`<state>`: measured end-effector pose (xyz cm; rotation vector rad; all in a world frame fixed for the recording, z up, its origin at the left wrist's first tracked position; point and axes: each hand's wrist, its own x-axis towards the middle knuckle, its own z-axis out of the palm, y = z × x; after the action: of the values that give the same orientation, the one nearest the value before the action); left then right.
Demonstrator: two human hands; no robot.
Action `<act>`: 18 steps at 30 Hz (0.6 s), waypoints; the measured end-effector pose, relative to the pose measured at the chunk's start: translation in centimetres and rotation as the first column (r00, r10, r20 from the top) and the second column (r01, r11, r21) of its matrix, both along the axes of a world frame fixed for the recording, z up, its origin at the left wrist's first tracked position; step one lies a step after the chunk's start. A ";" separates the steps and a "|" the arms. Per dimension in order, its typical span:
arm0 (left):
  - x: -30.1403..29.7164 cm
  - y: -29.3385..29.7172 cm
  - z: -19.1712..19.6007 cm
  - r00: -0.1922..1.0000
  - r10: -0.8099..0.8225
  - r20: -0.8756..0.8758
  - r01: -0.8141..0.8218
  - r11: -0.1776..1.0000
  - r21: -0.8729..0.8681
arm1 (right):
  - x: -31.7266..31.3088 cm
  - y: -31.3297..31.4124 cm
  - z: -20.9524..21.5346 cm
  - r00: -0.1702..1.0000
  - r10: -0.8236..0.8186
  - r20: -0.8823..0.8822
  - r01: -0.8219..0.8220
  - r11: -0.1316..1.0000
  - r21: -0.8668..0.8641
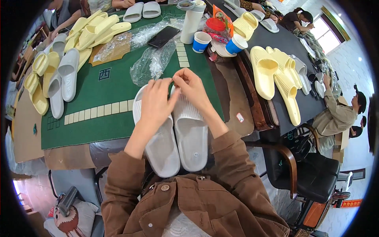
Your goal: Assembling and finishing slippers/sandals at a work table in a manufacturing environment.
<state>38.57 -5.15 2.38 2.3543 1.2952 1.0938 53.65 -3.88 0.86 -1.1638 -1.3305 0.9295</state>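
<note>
A pair of grey slide slippers (162, 152) lies side by side in front of me, toes on the green mat and heels over the table's near edge. My left hand (156, 96) rests over the left slipper's strap, fingers curled toward the gap between the toes. Just right of it, my right hand (191, 89) is above the right slipper's strap, thumb and forefinger pinched. The fingertips of both hands meet at the toe end. Whatever is between them is too small and hidden to name.
Yellow slippers (94, 31) and grey slippers (68, 75) pile up at the left. Ahead lie clear plastic bags (154, 63), a black phone (163, 36) and a blue paper cup (201, 42). More yellow slippers (263, 73) line the right table, beside a black armchair (312, 173). Several people work around.
</note>
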 end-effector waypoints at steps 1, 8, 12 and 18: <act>0.2 -0.9 0.0 0.999 -0.041 -0.031 0.041 0.999 0.010 | 0.4 -0.2 -0.1 1.000 -0.004 0.001 0.004 1.000 0.000; -0.4 -4.4 0.0 0.968 -0.134 -0.210 0.151 0.986 0.068 | 1.2 -2.5 0.4 0.996 0.046 0.082 -0.043 0.998 -0.041; -0.3 -4.7 -0.5 0.949 -0.145 -0.279 0.192 0.970 0.149 | 1.6 -3.4 0.9 0.990 0.001 0.138 0.001 1.000 -0.016; -1.0 -4.8 -0.8 0.924 -0.093 -0.372 0.179 0.963 0.204 | 6.4 -7.5 3.6 0.914 -0.235 0.331 0.136 0.946 0.295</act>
<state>37.53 -9.99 1.57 2.8811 1.1336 0.8380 60.09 -11.41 4.51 -1.2628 -1.5502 0.3873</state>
